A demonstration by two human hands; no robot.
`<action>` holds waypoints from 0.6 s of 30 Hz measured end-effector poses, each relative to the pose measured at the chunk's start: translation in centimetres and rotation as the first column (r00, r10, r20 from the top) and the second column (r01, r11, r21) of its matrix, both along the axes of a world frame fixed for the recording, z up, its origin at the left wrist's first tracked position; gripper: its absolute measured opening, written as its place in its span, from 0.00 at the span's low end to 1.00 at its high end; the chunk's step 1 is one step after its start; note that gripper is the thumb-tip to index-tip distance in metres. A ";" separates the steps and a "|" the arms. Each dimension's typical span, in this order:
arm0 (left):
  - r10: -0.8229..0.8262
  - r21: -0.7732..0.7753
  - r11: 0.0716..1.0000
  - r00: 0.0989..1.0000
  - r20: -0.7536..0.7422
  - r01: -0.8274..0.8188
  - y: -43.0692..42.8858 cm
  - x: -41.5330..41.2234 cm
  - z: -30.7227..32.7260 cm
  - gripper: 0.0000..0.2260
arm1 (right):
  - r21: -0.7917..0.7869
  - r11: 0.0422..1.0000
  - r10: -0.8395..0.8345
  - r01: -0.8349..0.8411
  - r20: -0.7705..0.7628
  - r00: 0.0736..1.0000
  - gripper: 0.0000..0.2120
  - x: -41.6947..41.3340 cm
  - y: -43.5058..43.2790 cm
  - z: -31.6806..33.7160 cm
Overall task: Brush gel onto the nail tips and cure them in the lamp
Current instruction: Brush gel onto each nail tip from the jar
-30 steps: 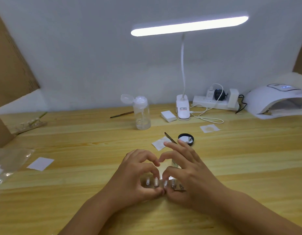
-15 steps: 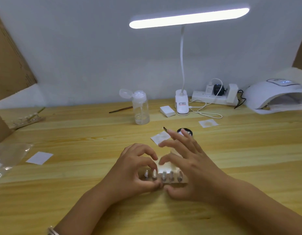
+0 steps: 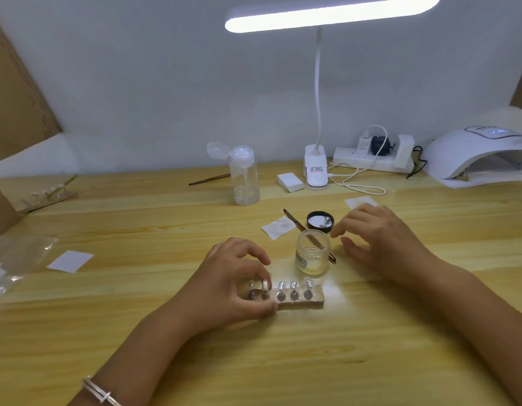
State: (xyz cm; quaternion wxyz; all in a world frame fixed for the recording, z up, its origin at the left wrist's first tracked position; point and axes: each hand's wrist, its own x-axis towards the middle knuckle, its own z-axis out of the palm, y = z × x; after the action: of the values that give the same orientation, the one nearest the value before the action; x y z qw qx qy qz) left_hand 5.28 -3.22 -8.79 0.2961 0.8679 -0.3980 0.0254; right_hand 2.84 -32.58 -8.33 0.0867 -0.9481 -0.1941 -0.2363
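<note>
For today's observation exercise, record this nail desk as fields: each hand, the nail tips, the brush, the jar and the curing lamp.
left hand: pinches left end of holder
right hand: open beside gel jar, holding nothing
nail tips: five, in a row on holder
brush: lying across gel jar's open rim
curing lamp: far right of table

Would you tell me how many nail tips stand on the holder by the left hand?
5 nail tips in one row on the holder: two beside the left hand, three further right. The hand could hide another.
</note>
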 end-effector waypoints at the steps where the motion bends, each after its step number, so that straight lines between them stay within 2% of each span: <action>1: 0.000 0.005 1.000 1.000 0.002 0.000 0.0 0.0 0.0 0.09 | 0.032 0.999 0.001 0.000 -0.025 1.000 0.10 0.2 0.2 -0.3; 5: 0.006 0.023 1.000 1.000 0.006 -0.006 0.2 0.2 0.0 0.10 | 0.231 0.970 -0.052 0.071 -0.087 0.995 0.04 1.2 0.9 -1.1; 7: 0.008 0.025 1.000 1.000 0.003 -0.008 0.2 0.2 -0.1 0.10 | 0.368 0.919 -0.061 0.141 -0.221 0.973 0.04 1.9 1.0 -0.4; 9: 0.005 0.030 1.000 1.000 0.005 -0.006 0.2 0.1 -0.1 0.10 | 0.407 0.888 -0.047 0.215 -0.384 0.922 0.05 3.1 0.9 1.0; 13: 0.004 0.034 0.999 1.000 0.020 -0.004 0.2 0.1 -0.1 0.09 | 0.201 0.942 -0.105 0.270 -0.586 0.804 0.12 6.0 2.1 4.1; 18: -0.010 0.029 1.000 1.000 0.022 0.010 0.2 -0.1 0.1 0.09 | -0.071 0.950 -0.270 0.304 -0.676 0.686 0.16 8.1 4.9 5.5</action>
State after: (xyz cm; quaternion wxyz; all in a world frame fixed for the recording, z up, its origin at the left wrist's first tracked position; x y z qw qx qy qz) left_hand 5.22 -2.97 -8.68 0.2792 0.8697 -0.4060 0.0280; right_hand 10.91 -27.69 -2.86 0.1354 -0.9846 0.0071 0.1103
